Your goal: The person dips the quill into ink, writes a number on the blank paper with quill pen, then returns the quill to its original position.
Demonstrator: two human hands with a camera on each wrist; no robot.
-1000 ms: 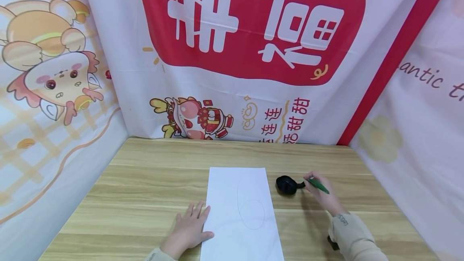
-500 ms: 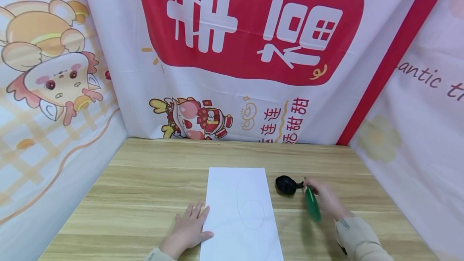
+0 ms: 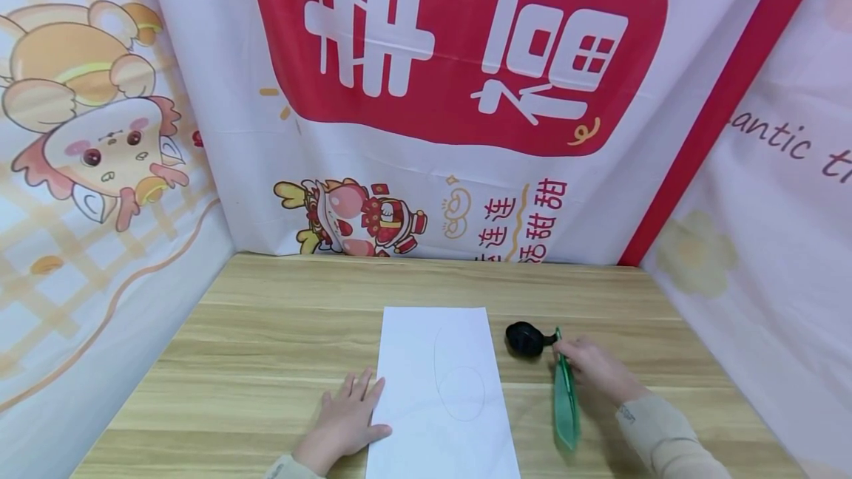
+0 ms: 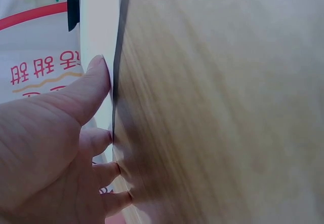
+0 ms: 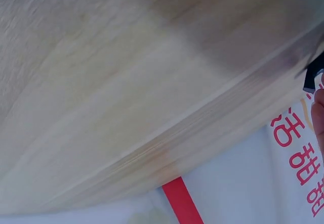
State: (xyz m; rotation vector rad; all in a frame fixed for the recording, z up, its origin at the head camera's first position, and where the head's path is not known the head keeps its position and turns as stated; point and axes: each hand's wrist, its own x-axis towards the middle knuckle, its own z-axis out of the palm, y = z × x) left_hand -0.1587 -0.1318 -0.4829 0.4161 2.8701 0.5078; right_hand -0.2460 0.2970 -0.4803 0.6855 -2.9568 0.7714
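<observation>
A white sheet of paper [image 3: 442, 390] with faint pencilled ovals lies on the wooden table [image 3: 279, 331]. My left hand [image 3: 349, 412] rests flat on the table at the sheet's left edge, with the thumb [image 4: 95, 84] against the paper [image 4: 98, 31]. My right hand [image 3: 586, 362] is to the right of the sheet and pinches the top end of a green pen [image 3: 564, 398]. The pen is blurred and points back toward me. A small black object [image 3: 524, 338] sits just left of the right hand's fingertips, and also shows in the left wrist view [image 4: 72, 10].
Printed cloth banners [image 3: 459, 94] wall in the table at the back and on both sides. Bare wood [image 5: 126, 82] fills the right wrist view, with the black object [image 5: 315, 74] at its right edge.
The green pen has swung in my right hand from pointing right to pointing down toward me. My right hand has shifted slightly. The left hand and the paper have not moved.
</observation>
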